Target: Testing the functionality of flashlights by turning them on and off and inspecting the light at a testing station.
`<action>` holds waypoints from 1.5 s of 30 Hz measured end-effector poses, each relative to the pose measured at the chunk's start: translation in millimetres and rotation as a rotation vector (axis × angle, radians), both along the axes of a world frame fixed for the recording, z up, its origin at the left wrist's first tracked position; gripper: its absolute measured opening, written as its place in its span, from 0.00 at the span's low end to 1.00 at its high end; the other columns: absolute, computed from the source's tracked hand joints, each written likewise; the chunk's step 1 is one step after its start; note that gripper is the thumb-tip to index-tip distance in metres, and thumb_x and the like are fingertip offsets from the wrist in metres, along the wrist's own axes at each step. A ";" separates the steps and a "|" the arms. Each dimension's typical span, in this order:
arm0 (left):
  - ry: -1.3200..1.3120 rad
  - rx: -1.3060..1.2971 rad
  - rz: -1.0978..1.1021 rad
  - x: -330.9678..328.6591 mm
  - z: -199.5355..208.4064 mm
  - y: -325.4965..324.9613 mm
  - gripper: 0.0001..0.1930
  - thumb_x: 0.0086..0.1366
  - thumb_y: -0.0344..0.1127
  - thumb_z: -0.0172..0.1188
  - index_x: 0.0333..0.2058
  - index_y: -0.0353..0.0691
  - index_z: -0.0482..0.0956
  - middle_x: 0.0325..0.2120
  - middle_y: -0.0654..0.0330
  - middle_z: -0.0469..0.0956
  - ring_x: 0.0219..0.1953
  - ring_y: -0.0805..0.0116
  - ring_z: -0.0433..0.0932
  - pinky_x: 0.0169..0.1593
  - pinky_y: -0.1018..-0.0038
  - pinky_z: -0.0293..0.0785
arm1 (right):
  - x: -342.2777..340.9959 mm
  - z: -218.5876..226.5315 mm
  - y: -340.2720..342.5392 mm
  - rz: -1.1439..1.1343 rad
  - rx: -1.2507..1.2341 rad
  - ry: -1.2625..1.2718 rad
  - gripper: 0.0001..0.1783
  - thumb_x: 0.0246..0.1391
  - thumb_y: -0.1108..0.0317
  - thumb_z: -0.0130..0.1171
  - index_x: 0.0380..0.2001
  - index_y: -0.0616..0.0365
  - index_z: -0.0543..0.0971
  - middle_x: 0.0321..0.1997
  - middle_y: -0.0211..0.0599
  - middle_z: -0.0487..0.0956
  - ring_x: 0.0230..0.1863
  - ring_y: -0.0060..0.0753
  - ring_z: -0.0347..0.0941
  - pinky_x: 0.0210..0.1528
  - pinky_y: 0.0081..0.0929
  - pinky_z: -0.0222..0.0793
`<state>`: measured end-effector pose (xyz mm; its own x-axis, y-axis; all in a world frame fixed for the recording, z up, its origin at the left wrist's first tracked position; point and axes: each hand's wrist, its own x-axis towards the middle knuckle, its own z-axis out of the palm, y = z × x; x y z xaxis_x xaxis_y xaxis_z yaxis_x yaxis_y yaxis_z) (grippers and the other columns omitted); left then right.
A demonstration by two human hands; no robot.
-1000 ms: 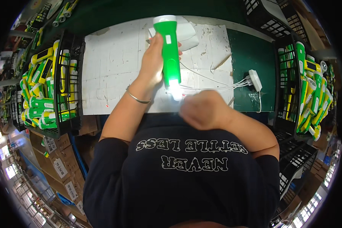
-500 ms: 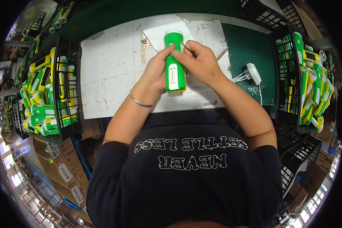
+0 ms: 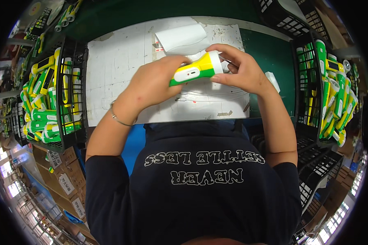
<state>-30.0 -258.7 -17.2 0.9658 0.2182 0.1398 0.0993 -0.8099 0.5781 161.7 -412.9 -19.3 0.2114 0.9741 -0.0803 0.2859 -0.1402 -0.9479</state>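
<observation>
- Basket, black, left: filled with green-and-yellow torches, lying at mixed angles.
- Cartons, brown: below that basket.
- Board, white, scuffed: spread over the worktop, which is green and shows at the board's right.
- Left hand: back upward, fingers closed about the tail of the held torch; bracelet at the wrist.
- Held torch, one: raised over the board, between the hands, slightly tilted, white-rimmed head to the right. Change: half a second ago it pointed to the far edge, labelled green face up; now it lies crosswise, with the seam of yellow and green and a white side panel upward. Meaning, as judged: a different face is presented to the wearer, and the head has come within the right hand's reach. No beam shows, unlike one second ago.
- Paper, white, folded: on the board, beyond the torch.
- Cables, white, thin: on the board, nearer the wearer.
- Right hand: half open, thumb and forefinger spread around the head's rim; firmness of hold cannot be told. Small item by its fingers: unclear.
- Charger, white: partly hidden behind the right wrist.
- Basket, black, right: more torches, heaped.
</observation>
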 end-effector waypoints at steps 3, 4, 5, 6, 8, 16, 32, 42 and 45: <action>0.259 0.092 0.037 -20.2 16.0 18.7 0.20 0.47 0.31 0.60 0.42 0.39 0.72 0.34 0.53 0.76 0.36 0.54 0.76 0.40 0.68 0.72 | 2.9 -2.5 -6.9 -0.041 0.039 0.059 0.35 0.35 0.66 0.69 0.51 0.54 0.70 0.42 0.26 0.72 0.21 0.09 0.48 0.22 0.09 0.46; 0.292 0.102 0.055 -27.3 18.5 23.3 0.19 0.46 0.31 0.59 0.40 0.38 0.73 0.33 0.53 0.76 0.35 0.54 0.76 0.39 0.68 0.72 | 3.0 -2.1 -7.6 -0.050 0.060 0.062 0.35 0.34 0.67 0.69 0.51 0.54 0.70 0.42 0.26 0.72 0.21 0.09 0.47 0.22 0.09 0.46; 0.331 0.109 0.074 -31.9 21.1 26.2 0.18 0.46 0.30 0.58 0.39 0.38 0.73 0.32 0.53 0.76 0.34 0.54 0.75 0.39 0.67 0.72 | 3.1 -2.1 -6.4 -0.047 0.058 0.066 0.35 0.34 0.67 0.69 0.51 0.54 0.70 0.42 0.26 0.72 0.21 0.09 0.47 0.22 0.09 0.46; 0.331 0.087 0.079 -34.7 23.2 27.2 0.17 0.46 0.31 0.59 0.38 0.37 0.73 0.31 0.52 0.76 0.34 0.53 0.75 0.39 0.67 0.71 | 3.2 -2.0 -4.9 -0.043 0.048 0.093 0.35 0.34 0.69 0.68 0.51 0.54 0.70 0.41 0.26 0.72 0.21 0.09 0.46 0.22 0.09 0.46; 0.355 0.048 0.043 -35.7 22.6 29.4 0.17 0.46 0.31 0.59 0.38 0.37 0.73 0.31 0.52 0.76 0.34 0.53 0.75 0.39 0.68 0.71 | 2.5 -3.0 -0.4 -0.032 0.039 0.120 0.35 0.34 0.70 0.68 0.52 0.55 0.70 0.41 0.26 0.71 0.20 0.08 0.46 0.22 0.09 0.46; 0.250 -0.854 0.102 -29.3 -25.6 20.5 0.37 0.50 0.33 0.61 0.59 0.34 0.55 0.49 0.57 0.65 0.49 0.69 0.65 0.52 0.74 0.63 | -20.1 -55.2 37.4 -0.177 0.012 -0.222 0.27 0.41 0.61 0.67 0.47 0.53 0.73 0.40 0.32 0.75 0.36 0.28 0.73 0.36 0.24 0.69; 0.003 -0.808 0.212 -5.2 -48.2 -3.2 0.35 0.50 0.33 0.59 0.57 0.34 0.56 0.45 0.50 0.69 0.47 0.63 0.70 0.50 0.72 0.66 | -26.7 -37.2 32.4 -0.194 0.032 0.161 0.13 0.49 0.63 0.62 0.29 0.65 0.78 0.25 0.33 0.79 0.27 0.18 0.72 0.32 0.18 0.68; -0.128 -0.087 0.325 3.5 -41.5 -19.4 0.34 0.47 0.31 0.56 0.56 0.36 0.57 0.38 0.44 0.69 0.39 0.46 0.72 0.43 0.61 0.70 | -30.2 -40.3 24.0 -0.322 0.016 0.157 0.13 0.48 0.65 0.62 0.27 0.66 0.78 0.24 0.34 0.78 0.27 0.18 0.73 0.31 0.16 0.68; -0.046 -0.181 0.340 4.0 -35.8 -21.2 0.35 0.47 0.31 0.58 0.56 0.33 0.58 0.46 0.43 0.68 0.49 0.47 0.69 0.52 0.64 0.66 | -29.8 -38.9 22.8 -0.328 0.000 -0.062 0.12 0.48 0.65 0.62 0.26 0.66 0.78 0.23 0.33 0.78 0.27 0.18 0.73 0.31 0.16 0.68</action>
